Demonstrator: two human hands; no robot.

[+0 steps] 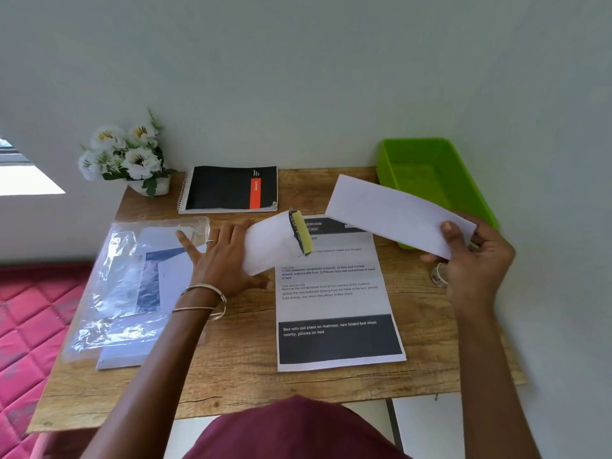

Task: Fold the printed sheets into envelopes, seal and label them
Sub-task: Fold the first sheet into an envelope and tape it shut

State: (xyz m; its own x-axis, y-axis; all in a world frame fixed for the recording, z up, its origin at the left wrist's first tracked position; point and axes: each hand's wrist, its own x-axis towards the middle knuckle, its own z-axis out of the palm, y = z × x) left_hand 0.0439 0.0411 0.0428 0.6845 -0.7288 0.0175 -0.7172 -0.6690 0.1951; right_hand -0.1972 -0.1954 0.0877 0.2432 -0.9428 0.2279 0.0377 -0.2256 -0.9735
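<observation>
Above the table (238,369), right hand (477,260) fingers pinching envelope (394,217), left hand (222,256) gripping folded sheet (271,243)

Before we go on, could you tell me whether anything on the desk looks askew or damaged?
Only small things: the black notebook has a curled lower right corner, and the plastic sleeve of paper on the left lies crooked, with sheets poking out below. Nothing looks spilled or torn.
</observation>
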